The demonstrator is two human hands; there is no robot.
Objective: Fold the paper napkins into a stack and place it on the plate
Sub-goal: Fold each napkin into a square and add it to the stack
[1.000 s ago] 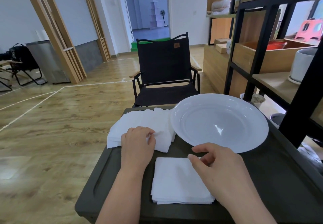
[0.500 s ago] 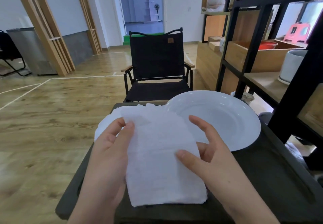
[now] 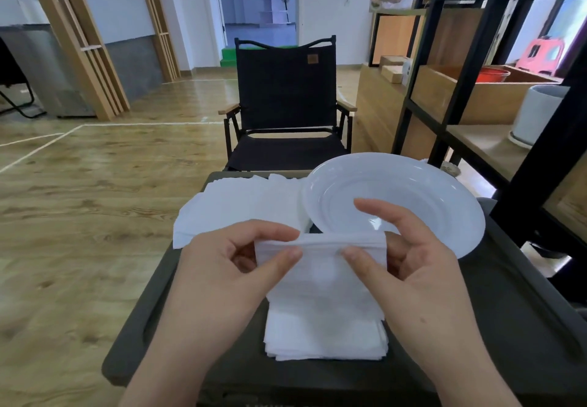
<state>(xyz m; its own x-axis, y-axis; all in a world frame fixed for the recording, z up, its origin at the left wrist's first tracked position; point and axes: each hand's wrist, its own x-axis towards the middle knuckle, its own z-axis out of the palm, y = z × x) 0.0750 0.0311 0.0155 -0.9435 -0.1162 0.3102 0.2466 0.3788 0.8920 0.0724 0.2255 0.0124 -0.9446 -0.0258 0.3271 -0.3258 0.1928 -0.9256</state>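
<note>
Folded over since before, napkin (image 3: pixel 320 267) now pinched by both hands (image 3: pixel 222 267) (image 3: pixel 413 267).

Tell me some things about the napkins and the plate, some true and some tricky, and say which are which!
1. Both hands hold one napkin. True: the left hand and right hand pinch it.
2. The white plate has napkins on it. False: it holds none.
3. A folded stack lies on the dark table under the hands. True.
4. The unfolded napkins are right of the plate. False: they lie left of it.
5. A red chair stands behind the table. False: it is black.
</note>
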